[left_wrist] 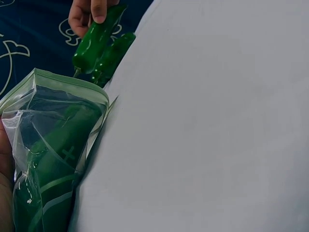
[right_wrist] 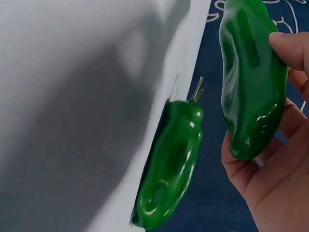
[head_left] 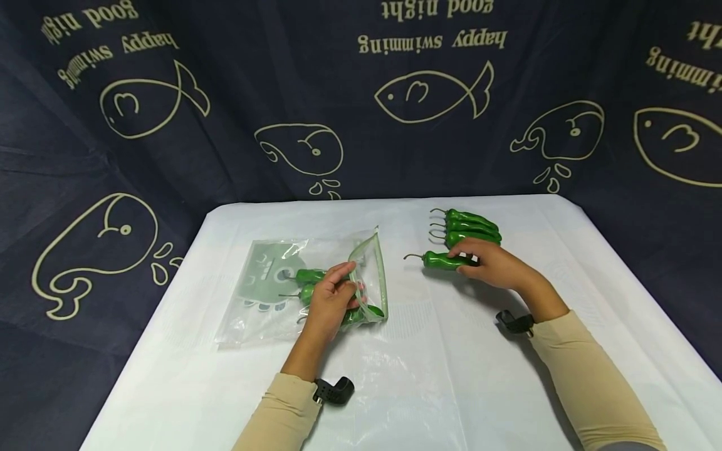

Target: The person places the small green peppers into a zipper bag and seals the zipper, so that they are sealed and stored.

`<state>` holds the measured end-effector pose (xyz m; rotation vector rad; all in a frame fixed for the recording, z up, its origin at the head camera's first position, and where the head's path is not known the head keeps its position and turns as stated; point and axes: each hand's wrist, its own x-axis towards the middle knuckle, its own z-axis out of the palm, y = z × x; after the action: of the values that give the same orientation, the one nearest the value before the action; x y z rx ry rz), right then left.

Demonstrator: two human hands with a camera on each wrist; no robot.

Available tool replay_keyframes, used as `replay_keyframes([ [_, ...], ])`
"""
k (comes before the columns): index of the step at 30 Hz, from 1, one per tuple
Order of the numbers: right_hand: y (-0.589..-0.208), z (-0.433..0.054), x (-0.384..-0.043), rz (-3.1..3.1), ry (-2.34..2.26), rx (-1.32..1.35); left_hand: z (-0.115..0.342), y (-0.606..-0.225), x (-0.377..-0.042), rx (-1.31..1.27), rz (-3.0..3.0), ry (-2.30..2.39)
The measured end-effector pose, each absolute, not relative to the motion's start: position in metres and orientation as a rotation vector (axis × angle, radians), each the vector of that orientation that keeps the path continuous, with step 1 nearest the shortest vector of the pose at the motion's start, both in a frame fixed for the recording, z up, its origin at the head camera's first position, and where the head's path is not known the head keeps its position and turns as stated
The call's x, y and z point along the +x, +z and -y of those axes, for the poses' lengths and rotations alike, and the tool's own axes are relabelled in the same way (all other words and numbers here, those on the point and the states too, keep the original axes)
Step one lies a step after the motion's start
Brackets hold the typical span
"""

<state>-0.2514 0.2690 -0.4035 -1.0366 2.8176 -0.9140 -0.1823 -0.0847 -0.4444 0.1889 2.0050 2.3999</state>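
A white-covered table (head_left: 485, 388) bears a clear bag (head_left: 237, 326) (peppers (head_left: 309, 275) inside) and 3 green peppers (head_left: 470, 227) side by side.

Dark cloth (head_left: 333, 69): upside-down "good night" (head_left: 437, 9), "happy swimming" (head_left: 432, 41); bag (left_wrist: 54, 145): X mark (left_wrist: 68, 154).

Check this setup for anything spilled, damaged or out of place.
The dark backdrop looks odd: its lettering is upside down. Nothing appears spilled or damaged: the right hand holds one green pepper, and the other loose peppers lie side by side.

Head view from above, forward-down; wrist views close, held pepper (right_wrist: 256, 82) in both.
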Motion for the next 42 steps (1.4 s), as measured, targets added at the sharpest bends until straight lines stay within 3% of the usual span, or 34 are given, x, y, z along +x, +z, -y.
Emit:
replay_keyframes([
  [42, -0.405, -0.208, -0.236, -2.573, -0.984, -1.297, 0.084, -0.443, -0.181, 0.198, -2.000, 2.415],
])
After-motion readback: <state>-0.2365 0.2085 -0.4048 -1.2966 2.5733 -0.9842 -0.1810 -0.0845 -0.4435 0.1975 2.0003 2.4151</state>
